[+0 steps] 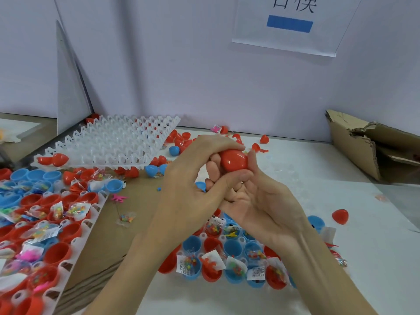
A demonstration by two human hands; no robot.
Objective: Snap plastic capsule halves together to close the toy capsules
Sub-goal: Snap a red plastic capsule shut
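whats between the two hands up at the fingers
In the head view, a red capsule sits between them: the left hand curls over it and the right hand grips it from below.

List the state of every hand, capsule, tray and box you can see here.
Left hand: grips the red capsule.
Right hand: grips the red capsule.
Red capsule: held up between both hands; seam hidden.
Near tray: open halves, most holding toy packets.
Left tray: open halves, many with packets.
White tray: tilted, nearly all cells bare.
Box: torn open.
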